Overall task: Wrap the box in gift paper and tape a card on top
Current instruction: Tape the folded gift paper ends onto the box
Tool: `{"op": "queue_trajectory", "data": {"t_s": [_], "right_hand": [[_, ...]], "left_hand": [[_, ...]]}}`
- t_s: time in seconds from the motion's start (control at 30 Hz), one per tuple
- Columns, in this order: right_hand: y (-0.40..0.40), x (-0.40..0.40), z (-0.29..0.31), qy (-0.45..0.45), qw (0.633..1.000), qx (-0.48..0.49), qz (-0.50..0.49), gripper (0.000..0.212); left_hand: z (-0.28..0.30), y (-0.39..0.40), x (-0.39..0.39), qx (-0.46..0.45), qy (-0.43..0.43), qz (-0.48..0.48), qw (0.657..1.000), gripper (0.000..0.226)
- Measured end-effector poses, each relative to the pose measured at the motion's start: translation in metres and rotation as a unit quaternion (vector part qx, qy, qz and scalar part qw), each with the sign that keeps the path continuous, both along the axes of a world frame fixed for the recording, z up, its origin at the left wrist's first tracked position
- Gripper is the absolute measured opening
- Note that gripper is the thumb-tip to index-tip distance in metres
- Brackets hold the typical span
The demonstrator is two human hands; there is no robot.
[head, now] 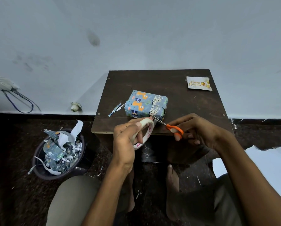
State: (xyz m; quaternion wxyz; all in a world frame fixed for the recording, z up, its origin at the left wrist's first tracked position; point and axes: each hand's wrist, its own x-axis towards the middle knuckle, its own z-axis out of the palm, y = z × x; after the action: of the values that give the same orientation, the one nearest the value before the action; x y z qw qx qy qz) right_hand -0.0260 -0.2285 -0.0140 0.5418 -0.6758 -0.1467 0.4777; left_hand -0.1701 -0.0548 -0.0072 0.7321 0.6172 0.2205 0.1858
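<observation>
Tape being cut at the table's near edge.
Left hand [126, 136] grips white tape roll [144, 132]; right hand [197, 129] fingers grip orange-handled scissors [174, 128], blades open, just before the animal-print wrapped box [146, 103].

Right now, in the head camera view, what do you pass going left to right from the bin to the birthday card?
Bin of paper scraps → left hand gripping the tape roll → orange-handled scissors in the right hand. The birthday card sits farther back, right of the scissors.

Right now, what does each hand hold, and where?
Left hand grips the tape roll around its ring; right hand holds the orange scissors by the handles.
</observation>
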Motion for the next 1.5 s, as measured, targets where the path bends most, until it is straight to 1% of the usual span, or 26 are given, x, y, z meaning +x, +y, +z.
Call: {"op": "queue_trajectory", "data": {"t_s": [0.03, 0.07, 0.1, 0.13, 0.2, 0.23, 0.33, 0.4, 0.43, 0.5, 0.6, 0.63, 0.77, 0.83, 0.87, 1.0, 1.1, 1.17, 1.5], "right_hand": [[0.001, 0.001, 0.001, -0.002, 1.0, -0.003, 0.0, 0.021], [0.003, 0.001, 0.001, -0.005, 1.0, -0.007, 0.0, 0.021], [0.004, 0.002, 0.001, -0.008, 1.0, -0.01, 0.001, 0.022], [0.005, 0.002, 0.001, -0.01, 1.0, -0.012, 0.002, 0.022], [0.006, 0.003, 0.0, -0.015, 1.0, -0.014, 0.004, 0.023], [0.006, 0.003, -0.001, -0.017, 1.0, -0.015, 0.004, 0.023], [0.005, 0.005, -0.001, -0.018, 1.0, -0.014, 0.011, 0.023], [0.006, 0.006, -0.002, -0.022, 1.0, -0.014, 0.015, 0.026], [0.006, 0.006, -0.002, -0.026, 0.999, -0.016, 0.015, 0.032], [0.007, 0.007, -0.003, -0.034, 0.999, -0.019, 0.015, 0.039], [0.008, 0.006, -0.004, -0.037, 0.999, -0.02, 0.02, 0.03], [0.009, 0.006, -0.004, -0.037, 0.999, -0.02, 0.021, 0.027], [0.011, 0.007, -0.007, -0.037, 0.999, -0.022, 0.022, 0.027], [0.01, 0.008, -0.006, -0.038, 0.999, -0.023, 0.021, 0.021], [0.01, 0.008, -0.006, -0.038, 0.999, -0.023, 0.021, 0.021], [0.011, 0.009, -0.007, -0.041, 0.999, -0.022, 0.019, 0.032], [0.011, 0.008, -0.006, -0.041, 0.999, -0.02, 0.022, 0.022], [0.011, 0.007, -0.006, -0.046, 0.998, -0.022, 0.021, 0.02], [0.012, 0.006, -0.003, -0.073, 0.997, -0.001, -0.007, 0.021]], "left_hand": [[0.0, 0.0, 0.0, -0.005, 0.008, 0.013, 1.0, 0.041], [0.001, 0.001, 0.0, -0.014, 0.014, 0.018, 1.0, 0.05], [0.001, 0.001, 0.0, -0.021, 0.024, 0.016, 0.999, 0.068], [0.002, 0.002, 0.001, -0.024, 0.035, 0.014, 0.999, 0.075], [0.005, 0.002, 0.001, -0.013, 0.058, 0.023, 0.998, 0.064], [0.006, 0.002, 0.002, -0.023, 0.067, 0.026, 0.997, 0.059], [0.004, 0.004, 0.003, -0.087, 0.072, 0.017, 0.993, 0.055], [0.003, 0.006, 0.003, -0.093, 0.098, 0.02, 0.991, 0.041], [0.004, 0.007, 0.002, -0.088, 0.111, 0.024, 0.99, 0.034], [0.004, 0.005, 0.002, -0.07, 0.144, 0.037, 0.986, 0.029], [-0.002, 0.004, 0.004, 0.017, 0.21, 0.055, 0.976, 0.039], [-0.003, 0.004, 0.006, 0.045, 0.225, 0.059, 0.972, 0.037], [-0.005, 0.005, 0.01, 0.089, 0.224, 0.045, 0.97, 0.005], [-0.006, 0.007, 0.01, 0.124, 0.229, 0.029, 0.965, 0.012], [-0.006, 0.009, 0.01, 0.124, 0.226, 0.02, 0.966, 0.014], [0.002, 0.008, 0.011, 0.075, 0.215, -0.039, 0.973, 0.02], [0.005, 0.008, 0.013, 0.06, 0.22, -0.093, 0.969, 0.023], [0.005, 0.007, 0.014, 0.056, 0.22, -0.113, 0.967, 0.027], [0.005, 0.009, 0.015, 0.034, 0.224, -0.102, 0.969, 0.031]]}}
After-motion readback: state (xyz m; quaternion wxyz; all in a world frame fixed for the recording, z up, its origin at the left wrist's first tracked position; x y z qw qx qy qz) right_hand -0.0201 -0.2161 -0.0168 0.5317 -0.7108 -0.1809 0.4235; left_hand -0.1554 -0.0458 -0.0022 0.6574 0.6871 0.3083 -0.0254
